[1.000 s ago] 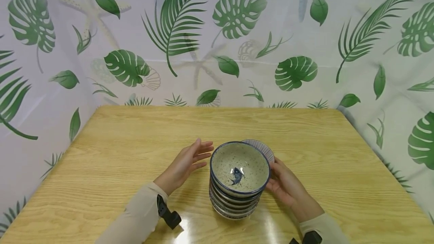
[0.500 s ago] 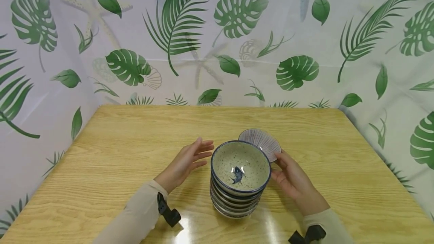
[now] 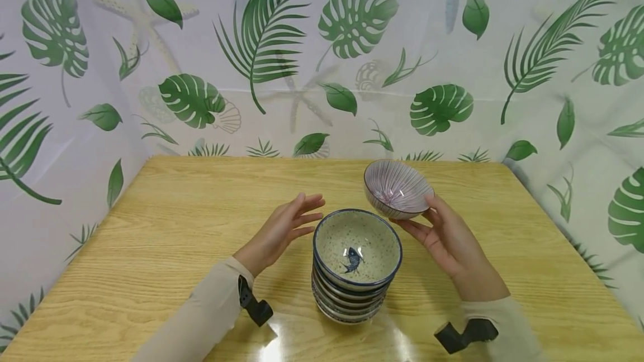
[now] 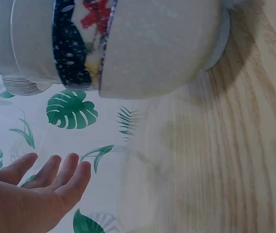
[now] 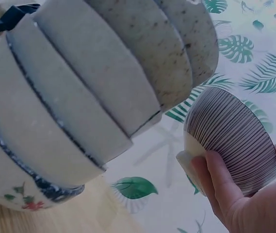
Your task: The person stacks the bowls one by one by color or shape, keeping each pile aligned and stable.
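Note:
My right hand (image 3: 448,236) holds a small striped bowl (image 3: 397,189), tilted in the air behind and right of a tall bowl stack (image 3: 349,300). In the right wrist view, fingers support the striped bowl (image 5: 230,141) from below, with the thumb at its rim. Topmost in the stack is a speckled bowl (image 3: 357,228) with a blue rim and a blue fish inside. My left hand (image 3: 282,228) hovers left of the stack, fingers extended and apart from it. The left wrist view shows that hand (image 4: 36,194) holding nothing, beside the stacked bowls (image 4: 157,48).
A wooden table (image 3: 201,211) bears the stack near its front middle. Behind and at both sides hangs a white cloth (image 3: 302,32) printed with green leaves. Black wrist cameras are strapped to both forearms.
The striped bowl has risen from behind the stack, moving up, away and rightward in my right hand. My left hand has shifted slightly forward. The stack stays put.

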`<state>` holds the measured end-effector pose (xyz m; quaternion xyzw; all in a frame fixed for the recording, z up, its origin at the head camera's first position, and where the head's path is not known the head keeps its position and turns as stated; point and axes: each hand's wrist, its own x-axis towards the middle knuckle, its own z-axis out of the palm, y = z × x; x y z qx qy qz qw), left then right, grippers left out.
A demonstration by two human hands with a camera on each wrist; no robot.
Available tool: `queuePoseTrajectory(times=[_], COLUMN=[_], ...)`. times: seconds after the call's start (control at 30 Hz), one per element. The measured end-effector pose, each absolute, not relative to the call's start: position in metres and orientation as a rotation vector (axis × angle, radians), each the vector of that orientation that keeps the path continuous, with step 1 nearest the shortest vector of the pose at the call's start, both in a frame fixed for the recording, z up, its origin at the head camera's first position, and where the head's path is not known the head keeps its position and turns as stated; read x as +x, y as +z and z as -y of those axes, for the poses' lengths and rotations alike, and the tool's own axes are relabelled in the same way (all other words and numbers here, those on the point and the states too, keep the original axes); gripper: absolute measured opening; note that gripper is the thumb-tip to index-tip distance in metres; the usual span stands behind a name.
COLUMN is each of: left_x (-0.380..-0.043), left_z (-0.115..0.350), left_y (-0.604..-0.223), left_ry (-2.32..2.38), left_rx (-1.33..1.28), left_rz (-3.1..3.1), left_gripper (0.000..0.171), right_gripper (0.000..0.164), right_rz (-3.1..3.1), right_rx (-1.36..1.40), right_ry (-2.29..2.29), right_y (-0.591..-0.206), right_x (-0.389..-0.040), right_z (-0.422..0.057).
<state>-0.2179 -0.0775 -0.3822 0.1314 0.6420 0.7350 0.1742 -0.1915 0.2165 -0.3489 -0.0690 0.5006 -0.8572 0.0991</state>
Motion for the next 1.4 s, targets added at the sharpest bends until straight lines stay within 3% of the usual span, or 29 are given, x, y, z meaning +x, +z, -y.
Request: queuePoseTrajectory(times=[0.3,0.77,1.3,1.4], left_x=[-0.215,-0.204,-0.170,-0.175], left_z=[0.078,0.068,0.054,0.052], left_y=[-0.370,-0.333,-0.287,-0.294], left_ry=[2.122,2.063,1.993,1.975], left_rx=[0.472,0.876,1.026,1.078], left_rz=[-1.901,-2.065,-2.357,-2.395], left_gripper=[0.053,0.048,0.077,0.084], right_gripper=[0.048,0.048,0.049,0.048], right_rz=[-1.537,-1.640,-1.641,-1.634], right_rx=[-0.301,-0.437,-0.542,-0.575], right_ry=[-2.522,-2.536,-2.503,-2.493], right_y=[-0.338,-0.308,-0.298,-0.296], right_x=[-0.183,-0.175,-0.164,-0.162], right_z=[-0.214,-0.198,-0.190,-0.190])
